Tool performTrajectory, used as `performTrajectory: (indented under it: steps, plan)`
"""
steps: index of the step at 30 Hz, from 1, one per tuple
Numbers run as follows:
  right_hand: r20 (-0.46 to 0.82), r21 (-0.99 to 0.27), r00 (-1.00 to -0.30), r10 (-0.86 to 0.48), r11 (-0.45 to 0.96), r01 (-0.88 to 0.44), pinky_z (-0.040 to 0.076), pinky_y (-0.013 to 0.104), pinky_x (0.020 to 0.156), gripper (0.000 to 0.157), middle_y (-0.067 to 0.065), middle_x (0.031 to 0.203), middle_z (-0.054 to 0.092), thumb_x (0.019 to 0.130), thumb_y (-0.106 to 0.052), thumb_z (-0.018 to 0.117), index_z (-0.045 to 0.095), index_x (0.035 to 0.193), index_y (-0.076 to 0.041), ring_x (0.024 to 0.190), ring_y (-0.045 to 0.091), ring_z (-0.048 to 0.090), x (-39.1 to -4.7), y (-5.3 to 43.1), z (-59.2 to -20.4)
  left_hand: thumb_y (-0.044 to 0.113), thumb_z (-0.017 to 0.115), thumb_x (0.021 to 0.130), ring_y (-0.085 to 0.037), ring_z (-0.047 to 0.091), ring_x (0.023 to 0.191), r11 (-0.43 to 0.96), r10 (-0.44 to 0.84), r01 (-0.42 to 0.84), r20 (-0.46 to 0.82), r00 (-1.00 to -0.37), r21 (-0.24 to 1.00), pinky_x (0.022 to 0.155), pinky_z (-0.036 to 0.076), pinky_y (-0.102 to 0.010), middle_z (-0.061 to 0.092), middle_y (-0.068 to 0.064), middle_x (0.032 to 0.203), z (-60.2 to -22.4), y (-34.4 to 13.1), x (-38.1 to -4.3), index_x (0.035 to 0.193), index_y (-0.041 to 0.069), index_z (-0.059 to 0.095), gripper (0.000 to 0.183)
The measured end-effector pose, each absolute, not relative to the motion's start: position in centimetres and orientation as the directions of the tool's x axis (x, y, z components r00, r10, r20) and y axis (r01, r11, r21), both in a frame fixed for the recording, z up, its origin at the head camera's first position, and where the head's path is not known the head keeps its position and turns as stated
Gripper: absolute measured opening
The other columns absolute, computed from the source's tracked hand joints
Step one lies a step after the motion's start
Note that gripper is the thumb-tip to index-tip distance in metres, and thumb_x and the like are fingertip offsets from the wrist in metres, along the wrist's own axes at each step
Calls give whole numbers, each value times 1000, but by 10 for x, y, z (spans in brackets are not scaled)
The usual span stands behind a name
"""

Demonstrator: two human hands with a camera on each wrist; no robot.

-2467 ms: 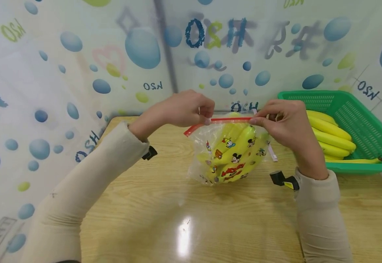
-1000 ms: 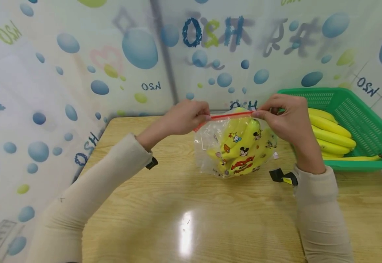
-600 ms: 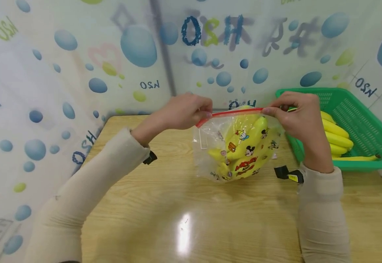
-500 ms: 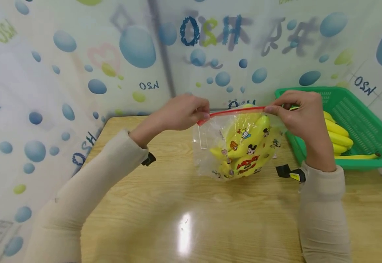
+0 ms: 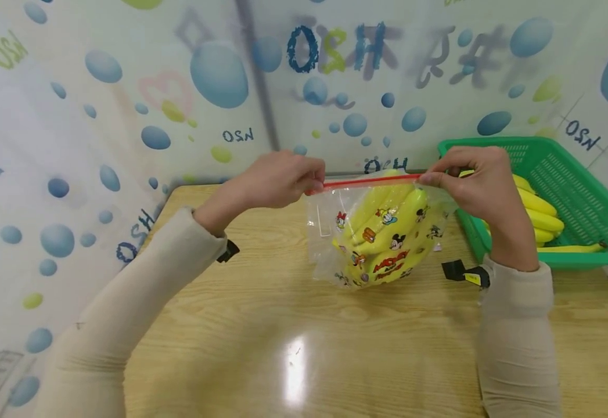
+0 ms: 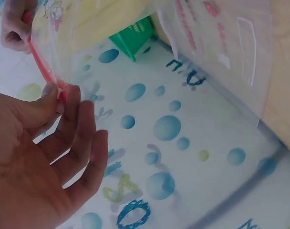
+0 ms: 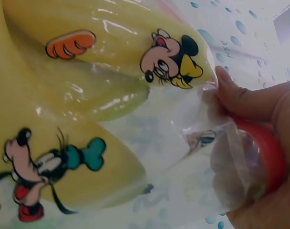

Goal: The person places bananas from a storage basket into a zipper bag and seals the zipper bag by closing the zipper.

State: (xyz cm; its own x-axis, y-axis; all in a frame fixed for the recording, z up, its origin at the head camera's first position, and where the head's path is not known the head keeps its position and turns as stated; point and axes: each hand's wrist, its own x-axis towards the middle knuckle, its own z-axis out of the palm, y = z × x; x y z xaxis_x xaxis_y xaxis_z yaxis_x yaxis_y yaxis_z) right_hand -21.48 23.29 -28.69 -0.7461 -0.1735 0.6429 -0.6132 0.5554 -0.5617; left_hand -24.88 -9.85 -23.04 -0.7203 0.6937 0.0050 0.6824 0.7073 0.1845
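Observation:
A clear zip bag (image 5: 330, 249) printed with cartoon characters hangs close over the table, its red zip strip (image 5: 369, 182) stretched between both hands. Inside it are yellow bananas (image 5: 387, 212). My left hand (image 5: 280, 179) pinches the left end of the strip between thumb and index finger; in the left wrist view the other fingers (image 6: 95, 152) are spread loosely. On the other side my right hand (image 5: 478, 183) pinches the strip near its right end, and the right wrist view shows the red strip (image 7: 269, 152) bending into the palm, with fingers behind the clear plastic.
At the back right stands a green perforated basket (image 5: 580, 191) with more bananas (image 5: 541, 215) in it, partly hidden by my right hand. The wooden table (image 5: 241, 337) meets a wall covering (image 5: 152, 64) printed with blue bubbles. A small white scrap (image 5: 437, 247) lies beside the bag.
My right hand has moved rightward along the red strip. The left hand has slid left toward the strip's end, and the strip now runs straighter.

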Motion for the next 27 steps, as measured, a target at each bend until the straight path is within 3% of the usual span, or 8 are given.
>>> performTrajectory:
  steps: [5,15,20,27]
  plan:
    - [631,-566,-752,-191,550,-615,39,21,57,11,-12,67,60,84,3,81,80,78,-6,61,8,48,-215,234,-288,21,50,108,-18,59,73,712,700,694,-34,-714,106,61,43,-32,70,3,88,-226,-96,-249,108,18,69,19]
    - [596,-571,-771,-225,556,-604,36,25,56,10,-7,69,62,87,-2,80,81,81,-10,61,9,45,-211,238,-288,26,51,109,-19,58,77,694,706,684,-27,-707,224,70,45,-34,68,-1,92,-223,-103,-255,105,14,64,19]
    - [597,-571,-762,-249,536,-622,32,27,53,11,2,66,57,87,0,79,81,83,-10,55,11,37,-209,236,-287,21,53,108,-19,60,79,659,717,696,38,-696,285,74,49,-34,68,-3,93,-225,-106,-256,104,11,62,15]
    - [566,-594,-784,-257,532,-603,30,29,51,9,-6,64,56,90,-3,77,82,86,-10,50,13,32,-211,233,-286,15,56,106,-21,60,80,622,695,722,213,-687,302,75,50,-34,69,-8,96,-227,-110,-253,105,6,62,11]
